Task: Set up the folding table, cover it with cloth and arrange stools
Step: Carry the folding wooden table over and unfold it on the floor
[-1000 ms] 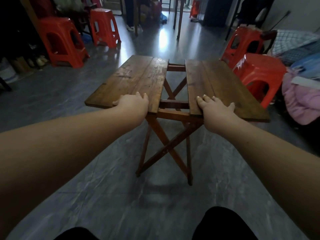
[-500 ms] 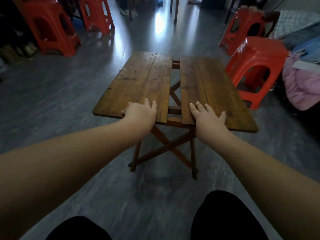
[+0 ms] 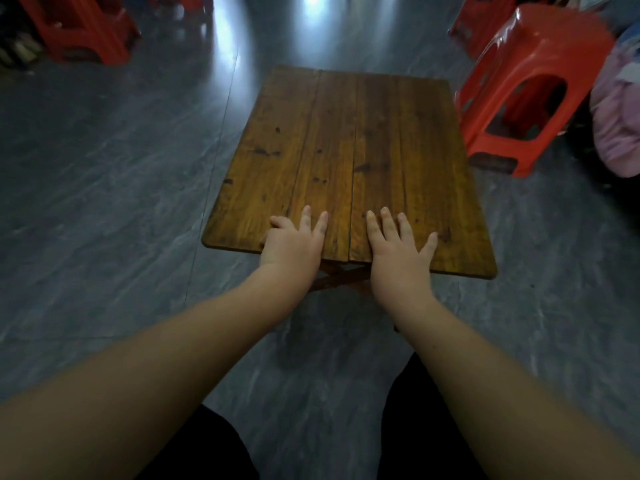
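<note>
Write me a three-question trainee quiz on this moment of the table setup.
1. True or false: the two halves of the folding table top meet along a thin seam, with no open gap.
2. How do the left hand and right hand lie? A) gripping the legs B) flat on the top by its near edge C) lifted clear of the wood
3. What colour is the stool standing beside the table on the person's right?
Key: 1 true; 2 B; 3 red.
</note>
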Available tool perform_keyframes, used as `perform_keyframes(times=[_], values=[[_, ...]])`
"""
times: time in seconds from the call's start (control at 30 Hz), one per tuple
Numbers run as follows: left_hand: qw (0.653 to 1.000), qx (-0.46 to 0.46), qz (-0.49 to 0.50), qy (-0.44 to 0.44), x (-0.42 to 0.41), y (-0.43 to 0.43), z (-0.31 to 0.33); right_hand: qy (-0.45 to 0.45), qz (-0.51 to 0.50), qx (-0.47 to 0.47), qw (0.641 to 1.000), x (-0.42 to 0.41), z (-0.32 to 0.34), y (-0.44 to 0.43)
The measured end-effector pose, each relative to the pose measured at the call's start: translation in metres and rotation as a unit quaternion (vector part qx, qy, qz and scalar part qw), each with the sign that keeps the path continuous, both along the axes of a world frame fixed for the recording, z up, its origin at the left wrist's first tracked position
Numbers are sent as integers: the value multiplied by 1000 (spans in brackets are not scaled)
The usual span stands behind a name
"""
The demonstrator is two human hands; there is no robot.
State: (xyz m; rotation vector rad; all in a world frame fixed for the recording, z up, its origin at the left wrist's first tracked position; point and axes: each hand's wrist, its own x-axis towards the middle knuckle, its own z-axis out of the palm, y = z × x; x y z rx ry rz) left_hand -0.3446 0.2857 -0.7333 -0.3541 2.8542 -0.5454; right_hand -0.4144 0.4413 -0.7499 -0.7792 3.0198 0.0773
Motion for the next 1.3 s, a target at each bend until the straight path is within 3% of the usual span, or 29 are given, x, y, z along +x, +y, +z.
perform_keyframes(times=[0.3, 0.53, 0.63, 0.87, 1.0, 1.13, 1.3], values=[[995, 43, 72, 56, 5, 12, -15, 40, 5, 4, 999, 4, -6, 2], [983, 132, 56, 113, 9, 3, -29, 64, 11, -14, 998, 1, -14, 3], [978, 183, 65, 79, 14, 2, -15, -7, 18, -9, 1000, 4, 2, 7], [931, 325, 120, -111, 3, -15, 38, -234, 54, 2, 971, -14, 62, 25], [919, 347, 122, -145, -2, -20, 73, -257, 41, -23, 965, -9, 90, 52], [918, 346, 113, -159, 5, -11, 95, -271, 52, 9, 961, 2, 99, 71], [941, 293, 88, -145, 1, -22, 95, -218, 25, 10, 976, -5, 88, 60]])
